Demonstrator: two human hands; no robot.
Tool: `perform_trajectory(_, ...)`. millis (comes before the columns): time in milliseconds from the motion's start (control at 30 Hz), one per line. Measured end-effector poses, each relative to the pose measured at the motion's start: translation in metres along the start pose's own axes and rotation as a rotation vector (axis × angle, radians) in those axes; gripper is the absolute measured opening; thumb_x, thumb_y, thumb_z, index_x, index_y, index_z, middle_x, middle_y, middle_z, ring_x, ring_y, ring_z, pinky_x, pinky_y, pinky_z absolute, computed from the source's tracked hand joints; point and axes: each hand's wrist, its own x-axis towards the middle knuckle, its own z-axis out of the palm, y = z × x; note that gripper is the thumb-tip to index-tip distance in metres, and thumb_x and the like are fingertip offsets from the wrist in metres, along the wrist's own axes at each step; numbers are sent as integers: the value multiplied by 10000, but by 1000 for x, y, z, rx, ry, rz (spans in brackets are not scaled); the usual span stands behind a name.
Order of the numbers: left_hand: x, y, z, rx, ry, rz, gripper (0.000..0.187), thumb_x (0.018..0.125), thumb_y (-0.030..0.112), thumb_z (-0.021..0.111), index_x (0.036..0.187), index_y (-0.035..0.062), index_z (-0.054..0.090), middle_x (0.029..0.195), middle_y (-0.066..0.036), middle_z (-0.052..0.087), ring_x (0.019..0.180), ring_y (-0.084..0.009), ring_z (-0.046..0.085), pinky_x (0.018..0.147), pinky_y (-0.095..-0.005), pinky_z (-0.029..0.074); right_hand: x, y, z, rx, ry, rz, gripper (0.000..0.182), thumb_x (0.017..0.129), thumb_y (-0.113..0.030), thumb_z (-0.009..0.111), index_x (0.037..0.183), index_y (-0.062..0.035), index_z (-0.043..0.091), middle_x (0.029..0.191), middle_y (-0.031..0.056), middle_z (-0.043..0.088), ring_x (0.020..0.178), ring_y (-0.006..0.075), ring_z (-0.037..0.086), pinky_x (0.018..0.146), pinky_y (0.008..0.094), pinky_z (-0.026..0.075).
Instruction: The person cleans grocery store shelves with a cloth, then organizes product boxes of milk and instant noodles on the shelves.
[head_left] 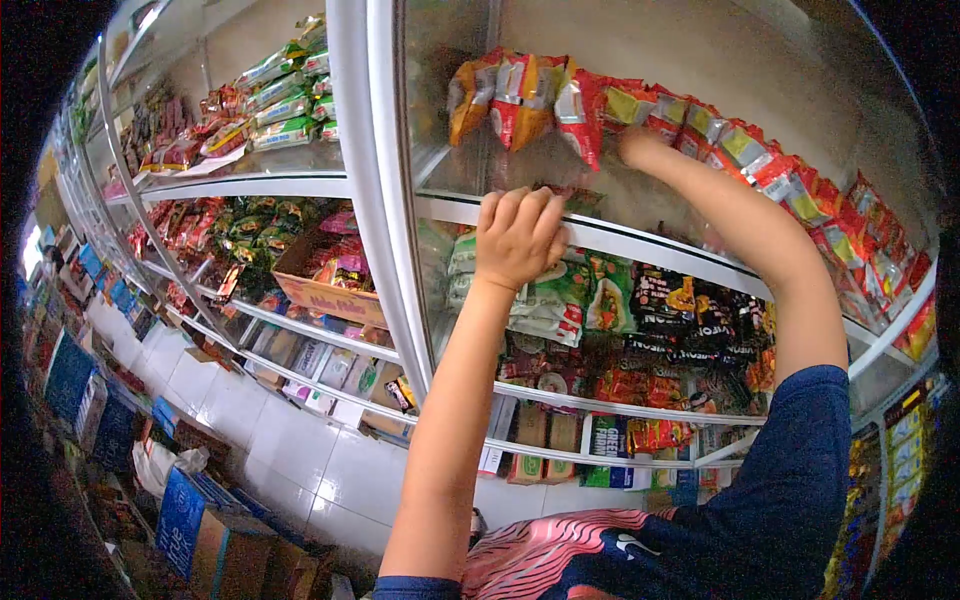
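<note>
My left hand (520,238) is closed over the white front edge (640,238) of a glass shelf, its fingers curled on top. Farther in on that shelf, my right hand (642,150) is at a row of snack packets. Its fingers are hidden, and I cannot tell whether they grip anything. Nearest to it are a red and yellow packet (628,104) and a red and silver packet (578,112) that leans with its corner down. Two orange and red packets (522,98) stand left of these. More red and yellow packets (742,142) run in a curve to the right, behind my right forearm.
A white upright frame (375,150) divides the cabinet. Green and white packets (285,105) are stacked at left, above an open carton (330,295). Green bags (560,300) and black packs (680,315) fill the shelf below. Blue boxes (180,520) stand on the tiled floor (290,430).
</note>
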Motion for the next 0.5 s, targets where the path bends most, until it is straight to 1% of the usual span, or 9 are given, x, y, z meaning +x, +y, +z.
perform_trajectory(33, 0, 0, -1, 8, -6, -2, 282, 656, 233, 523, 919, 141, 569, 925, 0, 560, 881, -182, 503, 811, -355, 353, 5, -1, 11, 0, -3, 11, 263, 780, -122, 430, 949, -3, 593, 901, 213, 600, 834, 340, 595, 680, 438, 486)
perform_trajectory(100, 0, 1, -1, -2, -9, -12, 275, 661, 226, 521, 918, 141, 567, 928, -1, 557, 884, -183, 502, 813, -356, 351, 21, -3, 40, 200, 328, 150, 245, 777, -114, 419, 948, 14, 540, 823, 239, 593, 785, 362, 593, 644, 453, 479)
perform_trajectory(133, 0, 2, -2, -7, -21, -25, 269, 665, 220, 519, 918, 140, 566, 932, -2, 555, 887, -184, 501, 815, -357, 350, 2, -9, 26, 197, 322, 162, 245, 777, -114, 419, 948, 14, 540, 823, 239, 593, 785, 362, 593, 644, 453, 479)
perform_trajectory(200, 1, 3, -5, -40, -25, -33, 263, 681, 213, 510, 928, 136, 561, 941, -7, 555, 892, -191, 499, 819, -360, 347, -59, -37, -32, 285, 301, -24, 228, 787, -124, 412, 941, 22, 495, 776, 246, 586, 726, 364, 594, 611, 462, 476)
perform_trajectory(233, 1, 3, -6, -41, -31, -32, 276, 679, 221, 524, 937, 129, 554, 941, -16, 547, 888, -193, 496, 816, -366, 349, -77, -41, -43, 327, 321, -48, 219, 792, -150, 425, 925, 8, 497, 750, 236, 586, 700, 367, 590, 597, 466, 473)
perform_trajectory(267, 1, 3, -6, -44, -34, -28, 291, 678, 230, 537, 947, 121, 548, 942, -24, 539, 883, -196, 494, 813, -372, 351, -92, -42, -51, 368, 344, -68, 213, 797, -176, 438, 909, -6, 500, 724, 225, 586, 674, 371, 587, 583, 470, 470)
perform_trajectory(367, 5, 6, -15, -73, -165, -76, 301, 676, 192, 555, 966, 110, 549, 973, -35, 540, 923, -210, 490, 855, -382, 325, -132, -43, -57, 416, 422, -109, 274, 799, -281, 477, 957, -60, 511, 693, 203, 587, 646, 364, 582, 572, 472, 467)
perform_trajectory(433, 8, 9, -25, -124, -245, -124, 297, 711, 173, 550, 996, 92, 547, 1000, -58, 540, 967, -232, 471, 879, -387, 310, -156, -38, -53, 488, 458, -120, 320, 792, -339, 500, 981, -83, 526, 667, 191, 582, 631, 356, 579, 570, 460, 465)
perform_trajectory(500, 20, 14, -43, -221, -376, -192, 316, 731, 168, 547, 1034, 79, 542, 1050, -72, 539, 1012, -253, 461, 919, -389, 290, -193, -26, -51, 534, 451, -117, 326, 785, -343, 509, 986, -87, 529, 657, 189, 580, 625, 354, 578, 568, 457, 464)
